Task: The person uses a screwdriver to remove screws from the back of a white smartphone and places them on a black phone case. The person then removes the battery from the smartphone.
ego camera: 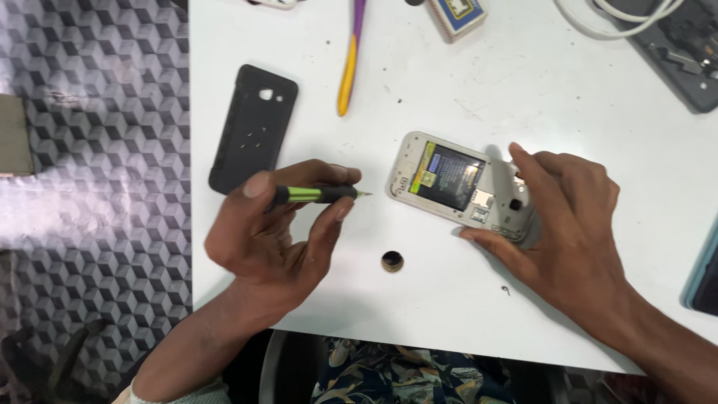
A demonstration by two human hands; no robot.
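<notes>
A white phone (441, 183) lies face down on the white table (486, 82) with its back cover off and its dark battery showing. My right hand (568, 224) grips the phone's right end, thumb on the near edge and fingers over the top. My left hand (280, 224) holds a small green and black screwdriver (318, 194) level, its metal tip pointing right and stopping a little short of the phone's left end. The black back cover (250, 127) lies flat to the upper left of my left hand.
A small dark round piece (392, 261) sits on the table in front of the phone. A yellow and purple tool (349, 60) lies at the back, with a small box (456, 16), white cables (621, 19) and a grey device (684, 52). Another phone's edge (703, 277) shows at the right.
</notes>
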